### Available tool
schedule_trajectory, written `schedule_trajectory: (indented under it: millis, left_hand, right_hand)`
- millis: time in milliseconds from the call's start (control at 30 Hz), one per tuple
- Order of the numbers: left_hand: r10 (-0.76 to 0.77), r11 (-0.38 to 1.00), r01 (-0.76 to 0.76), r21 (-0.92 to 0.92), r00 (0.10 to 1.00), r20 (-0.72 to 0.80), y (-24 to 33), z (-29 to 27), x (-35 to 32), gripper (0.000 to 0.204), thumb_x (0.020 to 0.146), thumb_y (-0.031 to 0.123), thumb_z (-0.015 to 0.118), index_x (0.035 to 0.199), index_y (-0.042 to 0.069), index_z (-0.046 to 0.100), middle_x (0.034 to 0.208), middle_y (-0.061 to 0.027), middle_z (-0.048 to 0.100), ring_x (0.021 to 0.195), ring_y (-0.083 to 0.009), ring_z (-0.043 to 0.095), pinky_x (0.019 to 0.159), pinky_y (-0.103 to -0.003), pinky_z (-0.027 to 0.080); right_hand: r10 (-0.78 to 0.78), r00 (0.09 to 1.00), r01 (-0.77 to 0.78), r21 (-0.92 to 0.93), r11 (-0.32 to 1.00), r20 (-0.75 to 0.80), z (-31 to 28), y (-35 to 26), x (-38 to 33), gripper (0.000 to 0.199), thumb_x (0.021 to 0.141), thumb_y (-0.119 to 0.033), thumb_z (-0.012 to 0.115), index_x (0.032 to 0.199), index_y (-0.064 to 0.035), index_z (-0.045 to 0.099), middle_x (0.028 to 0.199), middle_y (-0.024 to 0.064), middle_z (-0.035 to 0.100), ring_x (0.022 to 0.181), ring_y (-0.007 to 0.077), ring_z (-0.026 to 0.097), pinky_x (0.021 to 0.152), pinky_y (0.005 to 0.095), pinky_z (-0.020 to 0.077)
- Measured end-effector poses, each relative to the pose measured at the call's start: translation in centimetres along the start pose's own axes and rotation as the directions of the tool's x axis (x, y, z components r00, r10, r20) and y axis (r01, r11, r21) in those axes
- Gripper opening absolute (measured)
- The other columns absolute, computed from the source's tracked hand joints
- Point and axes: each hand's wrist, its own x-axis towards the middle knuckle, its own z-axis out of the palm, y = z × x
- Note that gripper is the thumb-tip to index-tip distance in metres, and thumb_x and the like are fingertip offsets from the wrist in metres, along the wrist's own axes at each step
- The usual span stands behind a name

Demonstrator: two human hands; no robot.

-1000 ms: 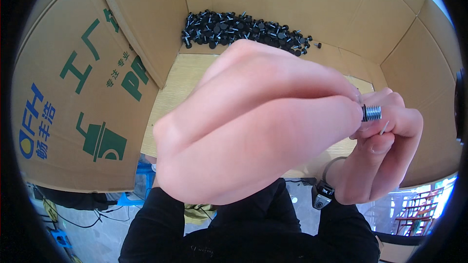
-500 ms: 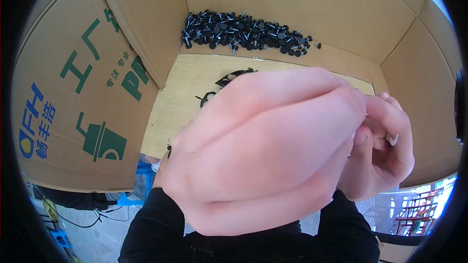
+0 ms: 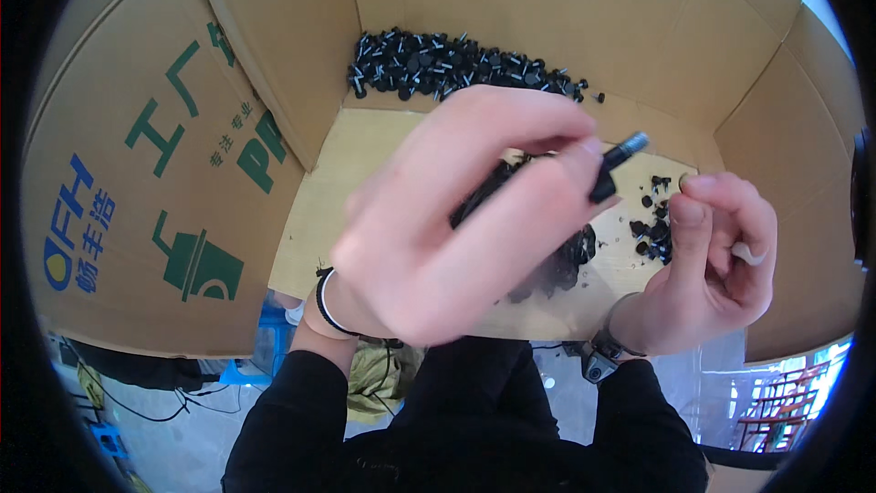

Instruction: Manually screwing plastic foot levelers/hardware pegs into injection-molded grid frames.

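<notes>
My left hand (image 3: 474, 219) is large and close in the middle of the view. Its fingertips pinch a black-headed levelling foot (image 3: 604, 184), whose threaded metal stud points up and to the right. To the right, my right hand (image 3: 716, 242) is raised with thumb and index finger close together. A tiny dark edge shows at their tips, too small to name. Behind my left hand, a dark heap (image 3: 575, 256) on the table is partly hidden. Next to my right hand lies a small group of black-headed studs (image 3: 653, 228).
A large pile of black levelling feet (image 3: 429, 62) lies along the back. Cardboard walls (image 3: 547, 0) enclose the pale table (image 3: 315, 210) at the left, back and right. A blue stool (image 3: 274, 333) stands below at the left.
My hands have moved apart, the left drawing back to the left and turning. The levelling foot in my left hand and the small studs at the right have come into sight.
</notes>
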Motion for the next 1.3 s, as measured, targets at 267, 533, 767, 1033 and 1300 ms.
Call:
schedule_trajectory:
  millis: [267, 533, 767, 1033, 1300]
  left_hand:
    - [-0.171, 0.959, 0.174, -0.222, 0.985, 0.035, -0.2, -0.3, -0.1, 0.045, 0.056, 0.0, 0.091, 0.088, 0.0, 0.059, 0.1, -0.0192, 0.063, 0.087, -0.0223, 0.067, 0.073, -0.03, 0.057]
    - [-0.357, 0.758, 0.411, -0.507, 0.911, 0.205, 1.8, 0.0, 0.3, 0.048, 0.06, -0.006, 0.088, 0.097, -0.003, 0.058, 0.101, -0.0211, 0.064, 0.085, -0.0205, 0.068, 0.073, -0.029, 0.057]
    - [-0.135, 0.884, 0.194, -0.425, 0.977, 0.164, -0.1, 0.3, -0.2, 0.055, 0.064, -0.01, 0.083, 0.115, -0.005, 0.063, 0.097, -0.015, 0.067, 0.083, -0.0179, 0.068, 0.064, -0.026, 0.057]
    - [-0.055, 0.95, 0.105, -0.293, 0.983, 0.173, 0.6, 0.3, -0.1, 0.056, 0.064, -0.007, 0.084, 0.116, -0.006, 0.062, 0.096, -0.0157, 0.068, 0.085, -0.0201, 0.069, 0.074, -0.027, 0.057]
    - [-0.615, 0.175, 0.684, -0.708, 0.638, 0.464, 3.2, -0.3, 1.4, 0.048, 0.087, 0.012, 0.067, 0.125, -0.011, 0.049, 0.106, -0.0224, 0.064, 0.093, -0.0308, 0.07, 0.079, -0.03, 0.058]
  right_hand:
    - [0.366, 0.906, -0.312, -0.251, 0.917, 0.214, -0.6, -1.2, 1.3, 0.021, 0.075, 0.009, 0.072, 0.094, 0.0029, 0.068, 0.065, -0.0099, 0.027, 0.058, 0.001, 0.028, 0.056, 0.018, 0.0198]
    - [0.474, 0.784, -0.515, -0.005, 0.857, 0.4, -1.1, -1.6, 1.3, 0.016, 0.084, 0.0, 0.067, 0.097, 0.0082, 0.066, 0.073, 0.0008, 0.062, 0.06, 0.0017, 0.043, 0.06, 0.0163, 0.0308]
    - [0.424, 0.811, -0.459, -0.01, 0.888, 0.404, -1.9, -1.4, 1.1, 0.017, 0.079, 0.003, 0.068, 0.095, 0.0075, 0.063, 0.065, -0.0027, 0.055, 0.058, 0.0013, 0.042, 0.061, 0.0156, 0.0321]
    - [0.574, 0.764, -0.594, -0.027, 0.804, 0.293, -0.3, -1.8, 0.4, 0.018, 0.078, 0.0, 0.066, 0.094, 0.005, 0.059, 0.066, -0.006, 0.046, 0.056, 0.0, 0.036, 0.055, 0.0166, 0.0252]
    - [0.38, 0.908, -0.412, 0.21, 0.887, 0.175, -1.0, -0.7, 0.0, 0.021, 0.098, -0.022, 0.05, 0.099, -0.003, 0.042, 0.07, -0.0011, 0.038, 0.057, 0.0037, 0.027, 0.054, 0.0187, 0.0218]
